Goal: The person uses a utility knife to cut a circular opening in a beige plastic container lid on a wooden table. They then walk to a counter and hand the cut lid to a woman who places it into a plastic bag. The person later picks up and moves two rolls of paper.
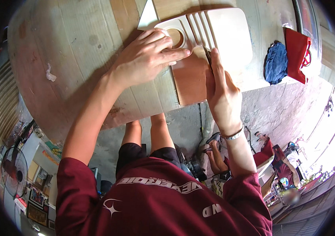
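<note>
Fingers of the right hand close narrowly on a slim dark tool beside the brown sheet, whose near end meets the front edge of the worktop, roomy leftward. The left hand stretches its index to the sheet's far edge; whether it pinches anything is unclear. A white grooved panel adjoins.
</note>
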`<state>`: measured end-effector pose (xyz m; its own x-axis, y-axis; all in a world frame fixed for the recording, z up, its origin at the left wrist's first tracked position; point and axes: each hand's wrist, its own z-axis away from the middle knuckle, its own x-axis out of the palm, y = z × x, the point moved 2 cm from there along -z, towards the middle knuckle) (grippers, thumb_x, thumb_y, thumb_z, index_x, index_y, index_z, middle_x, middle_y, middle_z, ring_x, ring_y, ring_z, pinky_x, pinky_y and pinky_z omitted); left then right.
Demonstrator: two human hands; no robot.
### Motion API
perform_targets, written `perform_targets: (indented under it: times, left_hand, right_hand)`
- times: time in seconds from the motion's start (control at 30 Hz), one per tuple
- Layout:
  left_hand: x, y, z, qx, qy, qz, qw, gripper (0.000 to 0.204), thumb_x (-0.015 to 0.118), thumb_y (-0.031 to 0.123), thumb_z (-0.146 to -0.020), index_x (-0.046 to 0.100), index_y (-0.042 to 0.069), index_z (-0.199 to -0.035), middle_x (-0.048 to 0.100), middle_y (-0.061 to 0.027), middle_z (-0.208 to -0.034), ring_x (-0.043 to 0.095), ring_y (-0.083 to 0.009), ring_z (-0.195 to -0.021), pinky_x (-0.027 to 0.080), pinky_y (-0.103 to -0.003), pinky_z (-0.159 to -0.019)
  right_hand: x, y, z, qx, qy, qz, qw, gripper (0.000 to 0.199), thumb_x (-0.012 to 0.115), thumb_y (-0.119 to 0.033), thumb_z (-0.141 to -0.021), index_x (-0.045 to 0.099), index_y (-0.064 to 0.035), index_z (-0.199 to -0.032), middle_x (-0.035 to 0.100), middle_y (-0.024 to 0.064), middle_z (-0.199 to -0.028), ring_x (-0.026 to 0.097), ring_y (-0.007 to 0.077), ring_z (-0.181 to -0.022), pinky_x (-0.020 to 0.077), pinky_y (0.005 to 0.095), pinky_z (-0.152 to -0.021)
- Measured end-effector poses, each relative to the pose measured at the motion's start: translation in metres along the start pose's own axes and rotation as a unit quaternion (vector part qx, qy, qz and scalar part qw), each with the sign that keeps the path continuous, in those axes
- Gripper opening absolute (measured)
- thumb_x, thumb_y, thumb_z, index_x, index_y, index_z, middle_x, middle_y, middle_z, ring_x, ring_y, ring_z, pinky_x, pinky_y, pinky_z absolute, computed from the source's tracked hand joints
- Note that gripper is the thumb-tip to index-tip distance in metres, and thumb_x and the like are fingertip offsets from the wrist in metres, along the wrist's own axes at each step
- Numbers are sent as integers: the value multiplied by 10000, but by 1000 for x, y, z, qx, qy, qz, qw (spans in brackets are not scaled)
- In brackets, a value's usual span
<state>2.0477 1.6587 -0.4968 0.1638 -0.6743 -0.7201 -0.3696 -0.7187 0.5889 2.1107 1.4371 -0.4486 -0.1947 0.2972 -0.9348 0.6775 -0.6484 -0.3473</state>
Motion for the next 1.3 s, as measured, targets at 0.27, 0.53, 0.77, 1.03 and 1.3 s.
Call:
perform_targets:
  times: [0.27, 0.53, 0.77, 1.03, 1.3]
  left_hand:
    - [5, -3, 5, -8, -24, -22, 999, 394, 756, 137, -830, 763, 170, -1222, 654, -55, -996, 606, -251, -1051, 499, -405, -1024]
    - [3, -1, 2, -5, 1, -10, 1000, 469, 778, 91, -772, 776, 172, -1234, 608, -56, -910, 591, -258, -974, 510, -406, -972]
    - [2, -2, 4, -14, -29, -9, 999, 432, 749, 98, -821, 768, 180, -1244, 643, -50, -955, 606, -260, -1017, 500, -420, -1013]
    - [-8, 5, -4, 0, -69, -21, 997, 451, 717, 146, -899, 707, 195, -1347, 648, -54, -977, 607, -257, -1008, 491, -420, -1029]
    - [-34, 83, 38, -19, -9, -10, 1000, 453, 744, 192, -916, 686, 102, -1357, 665, -84, -1068, 633, -290, -1096, 446, -521, -1112]
  right_hand:
    - [6, -7, -8, 22, -61, 47, 997, 647, 677, -73, -971, 457, -110, -1578, 695, 157, -866, 684, 294, -684, 558, 410, -664]
    - [7, -12, -2, 32, -109, 97, 989, 889, 610, 33, -843, 298, -135, -1658, 654, 183, -871, 689, 294, -634, 570, 400, -558]
    - [7, -16, 4, 58, -139, 97, 984, 900, 593, 33, -841, 272, -136, -1665, 654, 203, -861, 694, 308, -651, 580, 403, -577]
    - [-18, -6, 25, 78, -156, 50, 983, 832, 601, 6, -885, 309, -145, -1649, 634, 155, -811, 665, 331, -570, 573, 418, -548]
    - [-50, 74, 55, 186, 135, -52, 972, 544, 535, -22, -1011, 379, 13, -1530, 656, 332, -1146, 719, 436, -922, 576, 479, -735]
